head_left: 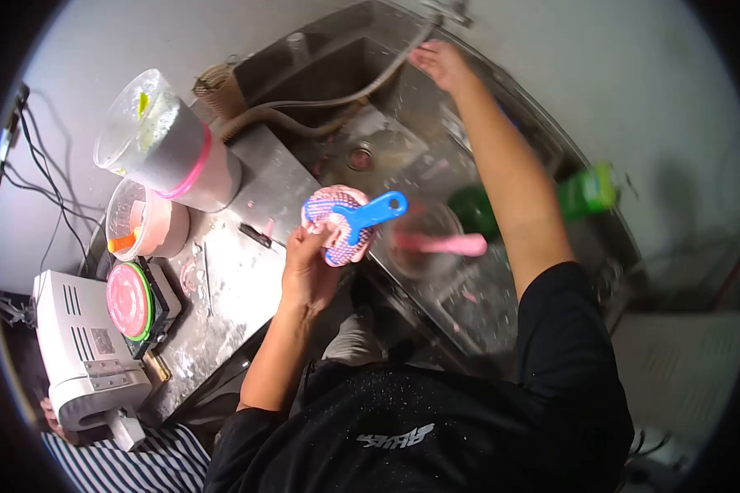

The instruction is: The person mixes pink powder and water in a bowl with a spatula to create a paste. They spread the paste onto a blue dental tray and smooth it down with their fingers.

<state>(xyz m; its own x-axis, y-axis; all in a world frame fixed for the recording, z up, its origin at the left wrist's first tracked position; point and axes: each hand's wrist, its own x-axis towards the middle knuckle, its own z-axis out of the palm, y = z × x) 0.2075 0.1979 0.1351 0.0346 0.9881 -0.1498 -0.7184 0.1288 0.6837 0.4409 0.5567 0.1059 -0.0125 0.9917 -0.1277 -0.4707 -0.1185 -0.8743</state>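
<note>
**Holding a filled tray over the sink's edge**

Gripping a blue-handled impression tray (349, 223) loaded with pink material, the left hand (308, 263) has its fingers wrapped around the tray's underside and holds it above the near edge of the sink (403, 156). The blue handle points right, toward the basin. The right hand (440, 64) reaches to the far corner of the sink, by the hose (321, 103) and tap there; whether it grips anything cannot be told.

In the basin, just right of the tray, sit a bowl (423, 238) and a pink spatula (440, 244) lying across it. A green bottle (580, 193) lies behind the right forearm, partly hidden by it.

On the metal surface (230, 287) to the left stand a tall clear container with a pink band (168, 144), a smaller tub (144, 220) holding an orange scoop, and a round pink disc rimmed in green (130, 301) on a dark base. A white machine (82, 345) stands at the far left edge. A striped sleeve (131, 460) of another person shows beneath it.
</note>
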